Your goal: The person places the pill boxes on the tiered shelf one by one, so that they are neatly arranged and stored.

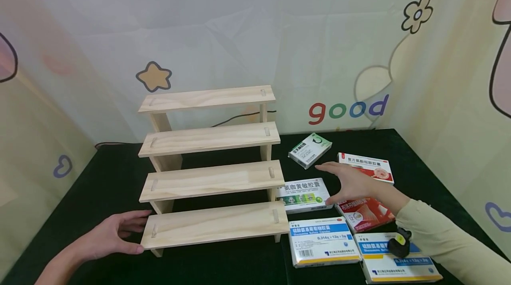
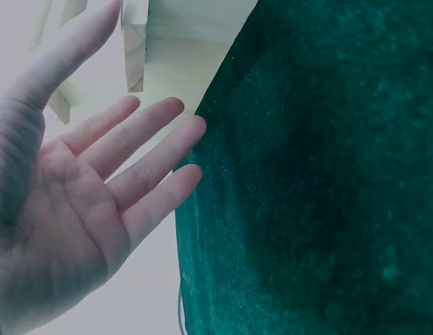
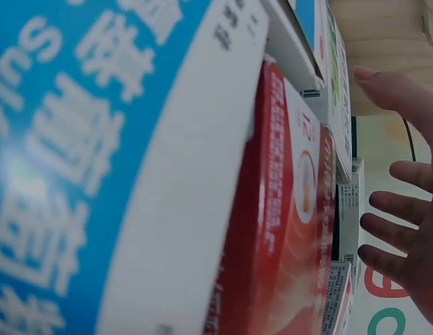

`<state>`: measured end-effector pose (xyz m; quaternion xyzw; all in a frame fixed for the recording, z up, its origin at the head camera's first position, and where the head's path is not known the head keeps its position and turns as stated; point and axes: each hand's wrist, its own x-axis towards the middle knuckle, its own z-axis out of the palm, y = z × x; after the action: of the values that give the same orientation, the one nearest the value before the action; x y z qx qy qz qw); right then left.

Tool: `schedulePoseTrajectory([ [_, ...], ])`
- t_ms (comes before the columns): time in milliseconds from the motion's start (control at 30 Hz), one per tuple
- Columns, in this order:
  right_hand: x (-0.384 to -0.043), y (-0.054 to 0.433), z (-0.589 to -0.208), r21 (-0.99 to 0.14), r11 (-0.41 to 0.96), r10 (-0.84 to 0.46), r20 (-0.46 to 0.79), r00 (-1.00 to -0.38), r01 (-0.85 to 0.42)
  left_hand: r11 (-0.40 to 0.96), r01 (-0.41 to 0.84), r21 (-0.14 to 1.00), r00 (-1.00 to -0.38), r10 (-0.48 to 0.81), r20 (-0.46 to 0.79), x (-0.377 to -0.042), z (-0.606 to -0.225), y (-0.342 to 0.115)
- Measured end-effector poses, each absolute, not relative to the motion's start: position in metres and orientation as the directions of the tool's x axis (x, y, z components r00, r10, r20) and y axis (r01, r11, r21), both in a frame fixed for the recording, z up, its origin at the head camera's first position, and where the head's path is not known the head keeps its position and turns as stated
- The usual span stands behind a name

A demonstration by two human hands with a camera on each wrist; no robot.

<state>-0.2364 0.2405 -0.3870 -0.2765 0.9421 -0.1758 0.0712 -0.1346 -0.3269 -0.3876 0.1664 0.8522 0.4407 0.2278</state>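
Note:
A four-tier wooden step shelf [image 1: 215, 225] stands on the dark green cloth, its tiers bare. Beside the left end of its lowest tier is my left hand [image 1: 113, 236], fingers spread and palm facing the shelf; whether the fingertips touch the wood I cannot tell. In the left wrist view that hand [image 2: 84, 188] holds nothing. My right hand [image 1: 353, 181] hovers over the medicine boxes, thumb and fingers apart. Its thumb is near a white-and-green capsule box [image 1: 303, 193]. Under the hand and wrist lie a red box [image 1: 367, 215] and a white-and-red box [image 1: 365, 161], both partly covered.
A small green-and-white box [image 1: 310, 150] lies farther back. Two blue-and-white capsule boxes, one nearer the shelf [image 1: 324, 241] and one under the right forearm [image 1: 399, 271], lie at the front. A printed curtain [image 1: 239, 45] hangs behind, with a thin black cable [image 1: 235, 118] before it.

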Motion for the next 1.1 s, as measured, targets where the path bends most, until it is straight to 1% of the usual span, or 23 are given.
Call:
schedulePoseTrajectory([
  [133,-0.235,0.238,-0.39,-0.396,0.77,-0.562,-0.049,-0.826,-0.501,0.542,0.081,0.836,-0.834,0.497,-0.241,-0.134,-0.388,-0.325],
  [400,-0.235,0.235,-0.394,-0.435,0.76,-0.568,-0.084,-0.819,-0.483,0.543,0.098,0.834,-0.84,0.495,-0.223,-0.132,-0.389,-0.325],
  [1100,-0.239,0.23,-0.401,-0.426,0.742,-0.601,-0.082,-0.795,-0.518,0.539,0.085,0.838,-0.843,0.487,-0.228,-0.13,-0.39,-0.323],
])
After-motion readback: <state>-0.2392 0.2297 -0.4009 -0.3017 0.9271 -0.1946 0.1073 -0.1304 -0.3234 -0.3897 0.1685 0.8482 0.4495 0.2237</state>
